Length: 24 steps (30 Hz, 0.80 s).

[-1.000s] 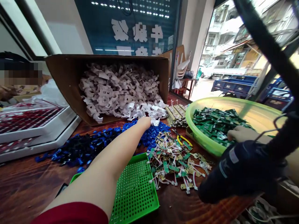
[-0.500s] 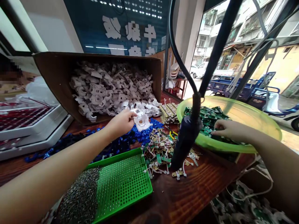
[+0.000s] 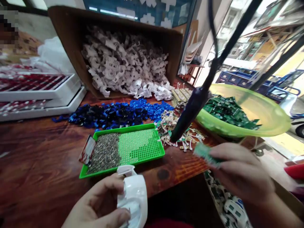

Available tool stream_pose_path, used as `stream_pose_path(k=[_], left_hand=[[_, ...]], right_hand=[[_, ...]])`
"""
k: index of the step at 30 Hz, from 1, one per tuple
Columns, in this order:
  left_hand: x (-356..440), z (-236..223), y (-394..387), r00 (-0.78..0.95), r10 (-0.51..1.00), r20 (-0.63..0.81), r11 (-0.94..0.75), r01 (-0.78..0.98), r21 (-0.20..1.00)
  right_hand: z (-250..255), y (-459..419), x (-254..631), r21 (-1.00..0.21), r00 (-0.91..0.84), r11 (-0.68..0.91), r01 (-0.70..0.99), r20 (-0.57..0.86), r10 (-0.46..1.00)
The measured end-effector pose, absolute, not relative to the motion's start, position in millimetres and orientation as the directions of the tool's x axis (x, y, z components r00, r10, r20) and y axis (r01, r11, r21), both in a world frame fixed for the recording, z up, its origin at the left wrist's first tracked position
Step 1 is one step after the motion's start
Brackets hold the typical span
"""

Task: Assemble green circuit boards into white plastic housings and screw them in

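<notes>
A curved white plastic housing (image 3: 136,196) is gripped between the thumb and fingers of my left hand (image 3: 99,202), close to me at the table's front edge. My right hand (image 3: 242,171) pinches a small green circuit board (image 3: 205,153), smeared by motion, to the right of the housing and apart from it. More green circuit boards (image 3: 230,109) lie heaped in a yellow-green basin (image 3: 268,110) beyond my right hand. Many similar white housings (image 3: 128,63) fill a cardboard box (image 3: 68,34) tipped on its side at the back.
A green perforated tray (image 3: 140,144) holds a heap of small screws (image 3: 105,152). Behind it lie blue and black parts (image 3: 111,114); wired boards (image 3: 168,123) sit beside a dark tool (image 3: 190,110) on a stand. White trays (image 3: 64,95) stand left. A lower box (image 3: 232,205) holds housings.
My left hand has drawn the white housing back from the box toward me. My right hand has left the basin with a green circuit board. The view has tilted down.
</notes>
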<state>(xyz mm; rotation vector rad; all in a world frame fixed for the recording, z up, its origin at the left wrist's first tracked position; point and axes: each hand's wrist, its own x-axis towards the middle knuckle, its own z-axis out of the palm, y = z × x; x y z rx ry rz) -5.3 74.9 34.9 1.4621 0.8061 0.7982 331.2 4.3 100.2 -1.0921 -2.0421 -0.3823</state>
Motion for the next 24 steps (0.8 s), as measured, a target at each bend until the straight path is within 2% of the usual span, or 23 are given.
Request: stream_pose_path(k=[2,4,5,7,9,11,13,15,17,19,20,24], left_hand=[[-1,34,60,0.54,0.826,-0.159,0.296,-0.178,0.938],[1,37,50,0.595,0.759,-0.262,0.504,-0.283,0.816],[2,39,46,0.621,0.721,-0.308,0.581,-0.299,0.757],[0,44,42,0.662,0.646,-0.381,0.691,-0.294,0.66],[-6,46,40,0.688,0.593,-0.418,0.753,-0.292,0.589],[-13,45,40,0.706,0.566,-0.425,0.786,-0.307,0.536],[-22,43,40,0.7,0.57,-0.43,0.795,-0.339,0.503],[-30,40,39,0.634,0.625,-0.455,0.769,-0.402,0.497],[-36,39,37,0.524,0.684,-0.508,0.729,-0.462,0.505],[-41,38,35,0.418,0.712,-0.564,0.698,-0.507,0.506],[-41,39,34,0.377,0.712,-0.593,0.692,-0.519,0.501],[-34,40,32,0.281,0.707,-0.649,0.679,-0.523,0.514]], right_hand=[[80,2,295,-0.287,-0.329,0.678,0.676,0.706,0.627],[61,6,266,-0.523,-0.21,0.63,0.574,0.65,0.73],[53,9,254,-0.643,-0.134,0.554,0.529,0.581,0.803],[41,18,238,-0.829,-0.053,0.34,0.443,0.354,0.934],[34,29,231,-0.885,-0.128,0.159,0.437,0.114,0.985],[34,40,229,-0.83,-0.29,0.151,0.537,-0.013,0.957],[37,49,227,-0.699,-0.436,0.296,0.651,-0.026,0.899],[41,53,222,-0.522,-0.534,0.484,0.702,0.064,0.843],[45,52,213,-0.355,-0.552,0.595,0.721,0.225,0.803],[46,47,203,-0.29,-0.471,0.557,0.778,0.317,0.823],[45,43,198,-0.281,-0.415,0.497,0.821,0.305,0.858],[33,35,181,-0.15,-0.247,0.263,0.953,0.116,0.962]])
